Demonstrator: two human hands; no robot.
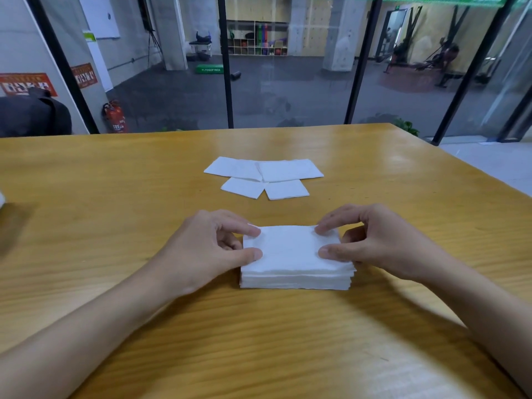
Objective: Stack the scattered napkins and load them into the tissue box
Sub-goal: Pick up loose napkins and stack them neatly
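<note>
A thick stack of white napkins lies on the wooden table right in front of me. My left hand holds its left edge, thumb and forefinger tips on the top sheet and the other fingers curled against the side. My right hand holds the right edge the same way. Farther back, several loose white napkins lie flat and partly overlapping. No tissue box is clearly in view.
A sliver of a white object shows at the table's left edge. Behind the table's far edge stands a glass wall with black frames, with a gym floor beyond. A dark bag sits at the far left.
</note>
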